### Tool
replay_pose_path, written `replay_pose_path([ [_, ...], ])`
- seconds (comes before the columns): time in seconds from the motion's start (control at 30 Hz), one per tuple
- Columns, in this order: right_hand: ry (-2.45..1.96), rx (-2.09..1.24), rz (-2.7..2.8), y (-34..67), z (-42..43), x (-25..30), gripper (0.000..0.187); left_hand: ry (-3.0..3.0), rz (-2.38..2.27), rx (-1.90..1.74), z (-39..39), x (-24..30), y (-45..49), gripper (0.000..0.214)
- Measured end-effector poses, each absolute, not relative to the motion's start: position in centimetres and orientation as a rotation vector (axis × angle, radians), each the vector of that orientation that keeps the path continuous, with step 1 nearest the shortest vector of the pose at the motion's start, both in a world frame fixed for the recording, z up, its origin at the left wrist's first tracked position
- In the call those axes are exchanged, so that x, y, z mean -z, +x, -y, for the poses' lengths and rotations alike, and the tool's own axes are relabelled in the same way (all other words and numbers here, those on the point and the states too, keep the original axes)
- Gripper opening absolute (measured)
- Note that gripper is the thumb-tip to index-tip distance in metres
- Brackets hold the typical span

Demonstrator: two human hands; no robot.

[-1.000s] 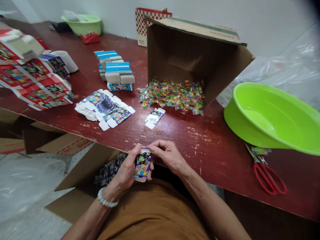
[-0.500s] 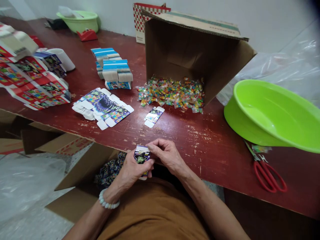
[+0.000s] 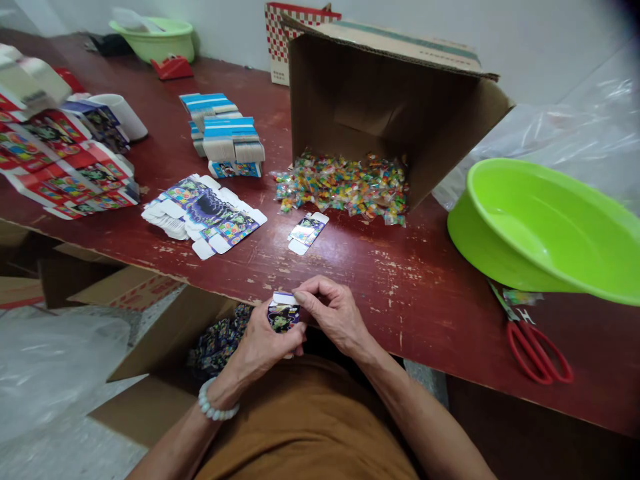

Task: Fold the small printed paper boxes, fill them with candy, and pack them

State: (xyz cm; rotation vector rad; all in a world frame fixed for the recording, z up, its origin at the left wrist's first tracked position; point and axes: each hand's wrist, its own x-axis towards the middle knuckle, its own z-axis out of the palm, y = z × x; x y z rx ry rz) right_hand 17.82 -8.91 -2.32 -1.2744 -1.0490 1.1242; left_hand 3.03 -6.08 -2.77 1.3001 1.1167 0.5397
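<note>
- While the table (image 3: 410,287) edge is viewed from the head camera, a small printed carton (image 3: 283,313) is held upright just above it, close to the body.
- The left hand (image 3: 263,343) is curled round the carton's lower part, with the wrist bent back.
- The right hand (image 3: 336,319) is arched over it, and the top flap is pinched by its fingertips.
- Glossy card is seen on the carton, scratched red lacquer on the table, and crinkly wrapped sweets (image 3: 345,187) are spilled from a corrugated box (image 3: 395,107).

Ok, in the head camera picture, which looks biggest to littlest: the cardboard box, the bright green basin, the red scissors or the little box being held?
1. cardboard box
2. bright green basin, cut off by the picture edge, so unsure
3. red scissors
4. little box, partly hidden
</note>
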Motion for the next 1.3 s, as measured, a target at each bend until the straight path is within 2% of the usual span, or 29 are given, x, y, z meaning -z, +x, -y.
replay_pose_path([
  [0.23,-1.248,-1.102,1.125,18.3,8.9,2.1,0.023,1.363,-1.089,-0.609,6.0,3.0,3.0,0.029],
  [0.43,-1.22,-1.344,1.001,18.2,9.3,2.3,0.029,1.271,-1.051,-0.601,6.3,3.0,3.6,0.036],
  [0.6,-1.319,-1.069,1.297,18.9,9.2,2.3,0.019,1.268,-1.075,-0.616,6.2,3.0,3.9,0.043],
  [0.83,-1.253,-1.02,1.31,18.9,9.5,2.8,0.021,1.054,-0.881,-0.605,6.3,2.7,3.4,0.047],
  [1.03,-1.138,-0.65,1.565,19.1,9.6,3.5,0.017,0.772,-0.929,-0.601,6.4,1.8,3.7,0.054],
  [1.17,-1.122,-0.713,1.59,19.3,9.9,3.7,0.029,0.716,-0.925,-0.655,6.3,1.6,4.0,0.048],
  [1.3,-1.145,-0.69,1.555,18.9,9.8,3.6,0.034,0.72,-0.925,-0.707,6.2,1.3,4.0,0.044],
])
